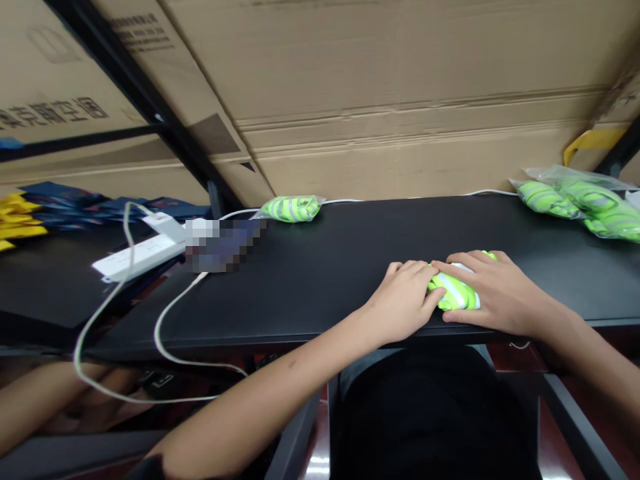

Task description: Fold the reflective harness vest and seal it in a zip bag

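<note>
Left hand (pixel 400 300): closed against neon-green reflective roll (pixel 455 291)
Right hand (pixel 495 293): clamped over same roll
Surface: black tabletop (pixel 330 247)
Nearby: bagged green rolls (pixel 290 209), far edge

We see a neon-green bundle (pixel 454 293) with silver-white stripes, right of center. Beneath it, we see a black tabletop (pixel 320 233).
</note>
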Tool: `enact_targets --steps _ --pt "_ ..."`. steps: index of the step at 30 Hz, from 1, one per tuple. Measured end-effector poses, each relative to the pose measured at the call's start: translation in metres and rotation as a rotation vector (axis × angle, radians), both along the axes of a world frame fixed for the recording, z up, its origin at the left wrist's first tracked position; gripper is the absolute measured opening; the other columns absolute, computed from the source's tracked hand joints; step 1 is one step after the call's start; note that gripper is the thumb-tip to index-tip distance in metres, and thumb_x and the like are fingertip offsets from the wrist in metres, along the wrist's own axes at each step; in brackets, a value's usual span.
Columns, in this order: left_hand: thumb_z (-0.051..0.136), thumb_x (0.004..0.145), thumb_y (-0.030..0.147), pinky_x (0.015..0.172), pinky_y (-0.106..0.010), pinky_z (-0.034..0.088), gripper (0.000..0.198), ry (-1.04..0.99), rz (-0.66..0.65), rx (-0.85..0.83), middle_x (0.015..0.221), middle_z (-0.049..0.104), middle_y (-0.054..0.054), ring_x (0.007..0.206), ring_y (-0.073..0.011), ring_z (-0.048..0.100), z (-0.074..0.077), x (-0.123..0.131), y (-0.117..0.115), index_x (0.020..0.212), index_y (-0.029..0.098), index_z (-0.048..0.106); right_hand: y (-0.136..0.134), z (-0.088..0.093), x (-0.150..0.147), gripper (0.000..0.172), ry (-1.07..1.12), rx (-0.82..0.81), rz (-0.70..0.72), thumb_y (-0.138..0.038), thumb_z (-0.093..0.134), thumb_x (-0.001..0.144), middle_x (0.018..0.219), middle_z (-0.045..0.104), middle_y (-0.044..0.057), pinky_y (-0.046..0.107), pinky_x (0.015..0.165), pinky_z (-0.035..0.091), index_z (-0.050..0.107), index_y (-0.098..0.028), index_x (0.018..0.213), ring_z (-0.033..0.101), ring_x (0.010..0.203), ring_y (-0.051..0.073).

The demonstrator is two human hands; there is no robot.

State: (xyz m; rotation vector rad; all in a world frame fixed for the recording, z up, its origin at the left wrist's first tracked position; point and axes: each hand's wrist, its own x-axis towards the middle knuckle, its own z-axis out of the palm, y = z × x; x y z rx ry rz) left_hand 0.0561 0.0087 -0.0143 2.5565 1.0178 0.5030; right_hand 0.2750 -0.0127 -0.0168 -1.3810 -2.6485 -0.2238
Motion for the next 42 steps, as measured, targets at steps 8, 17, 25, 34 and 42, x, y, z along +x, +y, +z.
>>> enact_targets --steps 8,17,25,34,42 --pt "0.057 0.093 0.038 0.079 -0.033 0.053 0.019 -0.127 -0.137 -0.155 0.101 0.073 -0.003 0.091 -0.0199 0.069 0.017 0.051 0.062 0.103 0.021 0.058 -0.010 -0.008 0.033 0.060 -0.016 0.081 -0.238 -0.071 0.048 0.088 0.122 0.066 0.010 0.047 0.078 0.042 0.059 -0.029 0.130 0.060 0.106 0.034" --pt "0.050 0.092 0.017 0.113 -0.044 0.037 0.027 0.127 -0.302 0.401 0.149 0.047 -0.011 0.137 -0.0289 0.043 0.029 0.229 0.155 0.110 0.018 0.071 -0.018 -0.012 0.062 0.069 0.087 0.094 -0.359 -0.080 0.050 0.082 0.133 0.063 0.010 0.053 0.084 0.040 0.059 -0.030 0.129 0.058 0.112 0.038" --pt "0.062 0.084 0.017 0.118 -0.045 0.030 0.028 0.202 -0.303 0.467 0.148 0.052 -0.013 0.145 -0.0302 0.036 0.047 0.333 0.218 0.110 0.018 0.074 -0.018 -0.003 0.059 0.071 0.218 0.040 -0.380 -0.083 0.052 0.078 0.130 0.064 0.010 0.053 0.088 0.037 0.062 -0.030 0.124 0.057 0.110 0.037" --pt "0.040 0.098 0.017 0.105 -0.042 0.042 0.033 0.203 -0.377 0.601 0.123 0.067 -0.014 0.124 -0.0256 0.057 0.065 0.212 0.184 0.115 0.017 0.068 -0.019 -0.009 0.063 0.070 0.241 0.075 -0.362 -0.081 0.052 0.080 0.133 0.063 0.012 0.055 0.093 0.035 0.063 -0.029 0.125 0.057 0.113 0.037" --pt "0.056 0.081 0.030 0.084 -0.045 0.053 0.012 0.200 -0.309 0.407 0.096 0.074 -0.007 0.097 -0.0256 0.068 0.036 -0.065 0.096 0.070 0.027 0.060 -0.021 -0.016 0.065 0.063 0.226 0.104 -0.249 -0.074 0.050 0.087 0.136 0.063 0.011 0.067 0.099 0.034 0.058 -0.032 0.134 0.054 0.126 0.040"
